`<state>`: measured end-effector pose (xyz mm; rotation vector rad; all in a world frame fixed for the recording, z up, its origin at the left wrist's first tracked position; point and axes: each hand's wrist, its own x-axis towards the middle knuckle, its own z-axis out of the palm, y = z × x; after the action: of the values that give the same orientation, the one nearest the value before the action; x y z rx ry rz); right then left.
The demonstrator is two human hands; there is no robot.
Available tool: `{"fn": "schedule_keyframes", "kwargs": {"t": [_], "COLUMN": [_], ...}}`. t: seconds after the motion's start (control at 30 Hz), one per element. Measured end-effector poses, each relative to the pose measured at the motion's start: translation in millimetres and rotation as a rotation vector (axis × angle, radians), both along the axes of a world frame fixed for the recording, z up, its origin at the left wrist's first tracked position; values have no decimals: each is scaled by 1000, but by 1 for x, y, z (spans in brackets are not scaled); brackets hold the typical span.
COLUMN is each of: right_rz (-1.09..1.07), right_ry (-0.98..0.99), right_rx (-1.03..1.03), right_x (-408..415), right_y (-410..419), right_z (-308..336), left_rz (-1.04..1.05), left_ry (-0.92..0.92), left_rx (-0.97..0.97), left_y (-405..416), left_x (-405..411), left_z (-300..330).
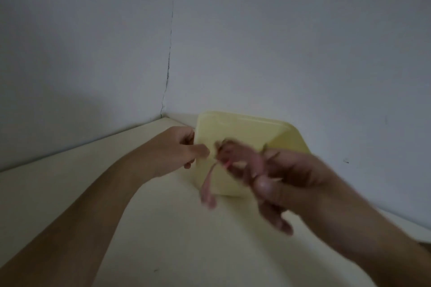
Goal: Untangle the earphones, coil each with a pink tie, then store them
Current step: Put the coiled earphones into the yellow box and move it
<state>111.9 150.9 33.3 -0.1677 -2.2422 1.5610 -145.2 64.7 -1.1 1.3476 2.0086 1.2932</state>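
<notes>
Holding a pink tie [208, 190] up between both hands, over the table and in front of a yellow box.

Tie is hanging w/ its loose end drooping down, blurred; upper end is running into the right hand's fingertips. Right hand [277, 184] is sitting close to the lens, blurred, fingers curled and pinching a pinkish bundle at the tie's top; can't tell if earphone cord is in it. Left hand [179, 149] is sitting just left of the tie, thumb and fingers curled in a pinch near its top, touching the box's left edge; can't tell whether it's actually gripping the tie. Hands are near each other, not touching. Box [235, 133] is resting on a cream table [163, 228] by the grey wall [279, 42] corner.
</notes>
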Motion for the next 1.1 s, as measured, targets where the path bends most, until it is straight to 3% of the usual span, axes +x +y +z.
{"fn": "schedule_keyframes", "kwargs": {"t": [0.1,0.17,0.33,0.53,0.63,0.73,0.83,0.93,1.0,1.03,1.1], "right_rz": [-130,-221,-377,-520,-445,-364,-543,-829,-695,-547,-268], "right_ry": [108,67,-360,-822,-979,-1071,-940,-375,-87,-84,-259], "right_rx": [20,80,278,931,1032,1008,1057,934,868,862,873], "right_x": [11,8,-16,-61,-73,-75,-71,-57,-49,-49,-63], "right_y": [21,41,89,109,110,114,101,51,3,-17,-40], "right_z": [38,55,61,15,0,-2,14,28,24,15,-20], "left_rz": [-36,-57,-102,-170,-191,-168,-118,-107,-103,-92,-64], "left_ry": [16,35,45,24,10,-26,-54,-65,-61,-52,-10], "left_rx": [-25,-45,-82,-71,-62,-62,-34,-58,-109,-131,-169], "left_y": [-2,-3,-2,-3,-4,-2,0,5,5,5,3], "left_x": [3,2,-4,-2,-1,-2,-1,-2,-2,0,3], "left_z": [1,0,-1,3,4,5,4,6,7,10,14]}}
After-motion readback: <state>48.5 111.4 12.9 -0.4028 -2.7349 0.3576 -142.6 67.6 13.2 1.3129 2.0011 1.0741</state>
